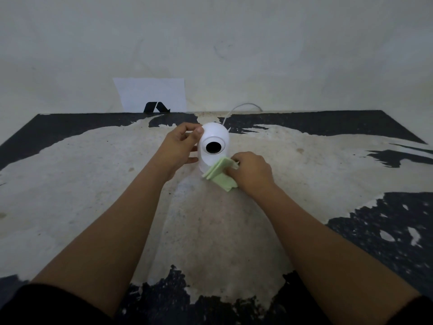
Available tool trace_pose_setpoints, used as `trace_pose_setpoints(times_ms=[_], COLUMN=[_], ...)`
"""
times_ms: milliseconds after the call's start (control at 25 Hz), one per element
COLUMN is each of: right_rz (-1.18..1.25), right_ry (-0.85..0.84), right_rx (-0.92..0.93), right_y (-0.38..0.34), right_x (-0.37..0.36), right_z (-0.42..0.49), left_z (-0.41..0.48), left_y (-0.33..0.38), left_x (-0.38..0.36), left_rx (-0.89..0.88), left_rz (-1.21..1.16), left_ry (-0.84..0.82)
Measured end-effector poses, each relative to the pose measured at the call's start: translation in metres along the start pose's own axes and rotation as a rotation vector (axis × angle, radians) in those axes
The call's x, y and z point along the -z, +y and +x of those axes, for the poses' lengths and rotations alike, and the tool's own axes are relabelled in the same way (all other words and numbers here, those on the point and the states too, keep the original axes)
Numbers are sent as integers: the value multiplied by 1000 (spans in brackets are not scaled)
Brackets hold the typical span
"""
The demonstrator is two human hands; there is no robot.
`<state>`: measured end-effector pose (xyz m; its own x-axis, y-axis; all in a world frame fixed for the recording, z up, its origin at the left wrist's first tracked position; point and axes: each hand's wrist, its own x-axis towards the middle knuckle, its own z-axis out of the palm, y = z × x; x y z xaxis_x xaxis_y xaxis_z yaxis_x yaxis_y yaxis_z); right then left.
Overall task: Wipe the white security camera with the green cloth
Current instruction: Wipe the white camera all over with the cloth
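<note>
The white security camera [214,137] stands upright on the worn table, its round black lens facing me. My left hand [180,146] grips its left side, thumb on the dome's top. My right hand [251,171] holds the folded green cloth [219,173] and presses it against the camera's lower right side and base. Part of the base is hidden behind the cloth.
A white cable [236,109] runs from the camera's back over the table's far edge. A white sheet with a black mark [152,95] leans on the wall behind. The table top [93,160] is peeling, pale with black patches.
</note>
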<state>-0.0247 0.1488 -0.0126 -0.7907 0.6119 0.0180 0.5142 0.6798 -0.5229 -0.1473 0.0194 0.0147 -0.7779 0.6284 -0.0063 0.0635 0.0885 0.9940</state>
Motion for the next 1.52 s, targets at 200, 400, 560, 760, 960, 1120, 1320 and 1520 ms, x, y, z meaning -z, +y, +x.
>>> trace_pose_setpoints(times_ms=[200,400,560,760,960,1120,1320,1520], right_rz=[198,326,358,749,774,846,811,810], right_ry=[42,53,-7,31,-70,-101,-101,-127], right_rx=[135,255,293,136,103,77,106,137], right_y=[3,-18,-26,-26,-31,-29,-27,-25], right_x=[22,45,47,52,47,43,45,46], right_z=[-18,-29,-29,0,32,39,41,43], left_z=[-8,-51,-48,-33,-19,-17,-9,-9], left_y=[4,-1,-10,-3,-2,-1,-5,-16], left_x=[1,2,7,1,-8,-15,-32,-35], left_rx=[-168,-368,-459,-355,-281,-275,-279,-285], left_rz=[337,601,708,432,367,325,407,534], left_ry=[141,98,118,241,239,258,281,228])
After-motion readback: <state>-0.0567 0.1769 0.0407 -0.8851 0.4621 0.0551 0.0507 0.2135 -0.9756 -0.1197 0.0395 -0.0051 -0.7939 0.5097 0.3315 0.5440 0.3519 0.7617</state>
